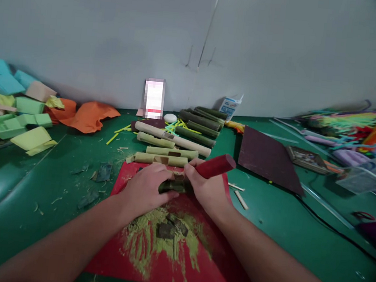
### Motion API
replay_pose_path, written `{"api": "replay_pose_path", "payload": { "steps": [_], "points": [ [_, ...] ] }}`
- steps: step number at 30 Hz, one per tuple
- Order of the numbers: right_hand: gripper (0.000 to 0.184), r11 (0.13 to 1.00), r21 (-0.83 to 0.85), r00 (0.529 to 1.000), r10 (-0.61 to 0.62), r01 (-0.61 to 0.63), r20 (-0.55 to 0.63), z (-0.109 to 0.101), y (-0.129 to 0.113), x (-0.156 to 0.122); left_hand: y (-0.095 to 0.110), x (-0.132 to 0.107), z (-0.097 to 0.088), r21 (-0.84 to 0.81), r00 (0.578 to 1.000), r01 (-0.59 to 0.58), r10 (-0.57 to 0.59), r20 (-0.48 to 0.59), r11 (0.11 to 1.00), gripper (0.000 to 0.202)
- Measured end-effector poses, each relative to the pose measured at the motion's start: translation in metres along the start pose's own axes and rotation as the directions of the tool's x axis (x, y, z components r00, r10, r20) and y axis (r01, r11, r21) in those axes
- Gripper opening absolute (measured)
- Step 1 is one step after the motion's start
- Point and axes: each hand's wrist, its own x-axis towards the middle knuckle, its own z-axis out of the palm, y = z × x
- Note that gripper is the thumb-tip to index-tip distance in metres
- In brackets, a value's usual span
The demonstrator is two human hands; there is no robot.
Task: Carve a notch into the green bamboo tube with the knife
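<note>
Evidently, from my end, the left hand [148, 185] is curled closed around a green bamboo tube [174, 186] above the red mat [206, 273], presumably bracing it; the right hand [207, 188] grips a red-handled tool [218, 166], its tip hidden from me. The mat likely catches the dust [142, 247].

Straight beyond the hands [148, 186], rows of bamboo tubes [161, 159] block the way low down, backed by the white wall [118, 41]. On the left, a hand could pass over the table [57, 190], above thin scraps, as far as the coloured paper [28, 119]. On the right, the red handle [217, 167] juts up; past it, open table reaches to the dark board [269, 160] and black cable [332, 229].
</note>
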Motion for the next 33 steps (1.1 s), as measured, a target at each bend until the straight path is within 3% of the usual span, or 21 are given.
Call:
{"api": "replay_pose_path", "payload": {
  "steps": [28, 33],
  "points": [
    [0.026, 0.999, -0.021, 0.999, -0.035, 0.036, 0.029, -0.0016, -0.0045, -0.0021, -0.0018, 0.0005, -0.0002, -0.005, 1.000, -0.017, 0.017, 0.003, 1.000, 0.027],
    [0.024, 0.996, -0.068, 0.998, -0.045, 0.048, 0.047, 0.0049, -0.0030, -0.0018, -0.0062, -0.0003, 0.0029, -0.005, 0.998, -0.039, 0.039, -0.040, 0.999, 0.026]
  ]
}}
